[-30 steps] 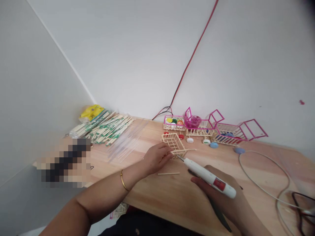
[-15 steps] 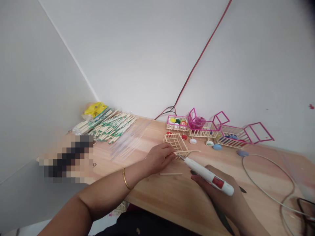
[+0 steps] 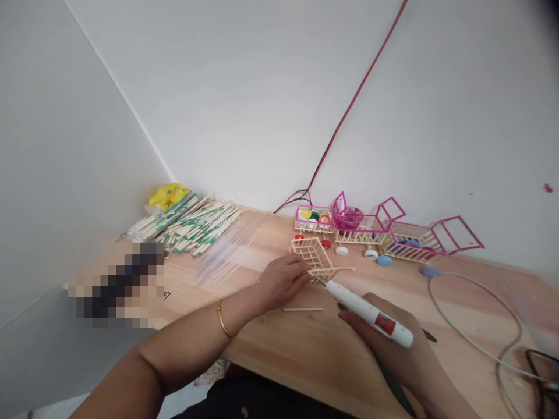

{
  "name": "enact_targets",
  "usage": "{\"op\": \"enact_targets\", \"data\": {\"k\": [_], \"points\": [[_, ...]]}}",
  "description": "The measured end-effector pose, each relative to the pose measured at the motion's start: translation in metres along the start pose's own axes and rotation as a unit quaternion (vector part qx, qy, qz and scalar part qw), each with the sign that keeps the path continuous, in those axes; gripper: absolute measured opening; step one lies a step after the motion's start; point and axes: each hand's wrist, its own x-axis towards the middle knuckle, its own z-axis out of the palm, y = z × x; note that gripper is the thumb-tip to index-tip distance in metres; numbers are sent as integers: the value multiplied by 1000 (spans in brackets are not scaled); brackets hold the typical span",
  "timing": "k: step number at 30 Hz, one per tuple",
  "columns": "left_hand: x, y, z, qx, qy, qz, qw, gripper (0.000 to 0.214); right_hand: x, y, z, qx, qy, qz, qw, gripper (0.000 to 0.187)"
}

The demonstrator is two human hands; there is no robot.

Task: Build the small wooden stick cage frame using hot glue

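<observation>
My left hand (image 3: 283,280), with a gold bangle at its wrist, is closed on the near left corner of a small wooden stick frame (image 3: 321,254). The frame is a cart-like basket of thin sticks, and one stick juts out to the right. In my right hand (image 3: 393,326) is a white soldering iron (image 3: 367,311) with a red window. Its thin metal tip reaches the frame's edge beside my left fingertips; contact is too small to tell. A loose stick (image 3: 303,309) lies in front. A dark object (image 3: 430,336) is partly hidden beneath my right hand.
Several finished stick carts (image 3: 362,233) with pink edges and bottle-cap wheels stand along the wall. Wrapped chopsticks (image 3: 196,224) and clear glue sticks (image 3: 229,253) lie left. A grey cable (image 3: 471,282) loops at the right. The table's front edge (image 3: 279,381) is close to my body.
Both hands hold nearly the same positions, with the iron's tip still at the frame. The whole view has shifted very slightly.
</observation>
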Motion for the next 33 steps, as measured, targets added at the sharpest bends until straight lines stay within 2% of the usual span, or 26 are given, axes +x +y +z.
{"op": "enact_targets", "data": {"k": [7, 15, 19, 21, 23, 25, 29, 31, 33], "points": [[0, -1, 1, -8, -1, 0, 1000, 25, 0, 0, 0, -16, -12, 1, 1000, 34], [0, -1, 1, -7, -5, -1, 1000, 26, -4, 4, -2, -64, -21, -59, 996, 32], [0, 0, 0, -7, 1, 2, 1000, 24, -10, 12, -8, -94, -22, -61, 993, 26], [-1, -1, -1, -14, 8, 7, 1000, 24, -11, 30, -16, -110, -14, -66, 992, 23], [0, -3, -3, -19, 13, 12, 1000, 24, -11, 59, -29, -118, -21, -77, 990, 19], [0, -5, -5, -20, 19, 13, 1000, 24, -11, 97, -43, -134, 1, -71, 988, 24], [1, -9, -12, -26, 38, 7, 999, 24, -17, 165, -60, -174, 45, -8, 984, 40], [1, -11, -14, -30, 41, 10, 999, 23, -21, 184, -60, -178, 34, -13, 983, 41], [0, -14, -15, -32, 40, 12, 999, 21, -25, 192, -58, -176, 39, -32, 983, 41]]}}
